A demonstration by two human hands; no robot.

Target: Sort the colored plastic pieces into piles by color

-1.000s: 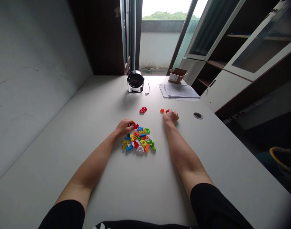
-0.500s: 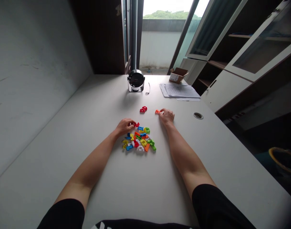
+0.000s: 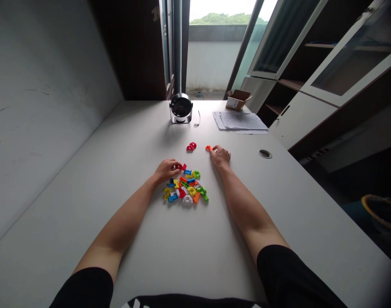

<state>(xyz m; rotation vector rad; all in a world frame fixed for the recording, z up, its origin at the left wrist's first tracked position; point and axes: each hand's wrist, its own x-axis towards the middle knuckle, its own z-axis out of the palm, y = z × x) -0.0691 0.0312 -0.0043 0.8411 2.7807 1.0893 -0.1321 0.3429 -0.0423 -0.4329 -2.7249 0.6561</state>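
My left hand (image 3: 167,170) rests at the upper left edge of a loose pile of coloured plastic toy pieces. Its fingers are pinched on a red plastic piece (image 3: 184,167), partly hidden by the fingertips. Farther out on the right, my right hand (image 3: 221,156) grips a small orange plastic piece (image 3: 208,148) by its right end, close to the tabletop. Between and beyond the hands lie red car-shaped pieces (image 3: 191,147), touching each other. The pile includes a yellow piece (image 3: 191,191), a green piece (image 3: 197,174), a white piece (image 3: 187,199) and a blue piece (image 3: 173,197).
A small black round fan (image 3: 181,107) stands at the back of the white table (image 3: 144,252), with a thin dark cord (image 3: 198,119) beside it. Papers (image 3: 240,121) and an open cardboard box (image 3: 238,100) are at the back right, near a round cable hole (image 3: 265,154).
My right hand has shifted slightly left and away from me, bringing the orange piece a little nearer the red pieces. My left hand stays at the pile with the red piece.
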